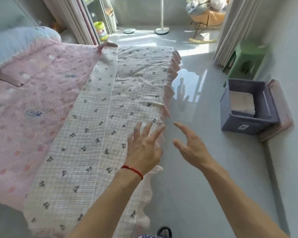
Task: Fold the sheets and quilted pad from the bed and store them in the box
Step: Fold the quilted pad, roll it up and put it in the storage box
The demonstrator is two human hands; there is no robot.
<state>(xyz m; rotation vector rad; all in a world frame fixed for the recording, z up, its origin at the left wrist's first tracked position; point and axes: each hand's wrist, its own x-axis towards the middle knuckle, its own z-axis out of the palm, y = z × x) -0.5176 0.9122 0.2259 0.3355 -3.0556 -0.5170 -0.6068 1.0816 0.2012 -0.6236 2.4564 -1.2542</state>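
Both hands (143, 146) (189, 145) spread open over sheet (96, 117) edge.

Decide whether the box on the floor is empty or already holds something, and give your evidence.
Not empty. The box stands open on the floor, and a folded pale cloth lies inside it.

One head-worn view looks steeply down, close over the bed (41, 100) edge.
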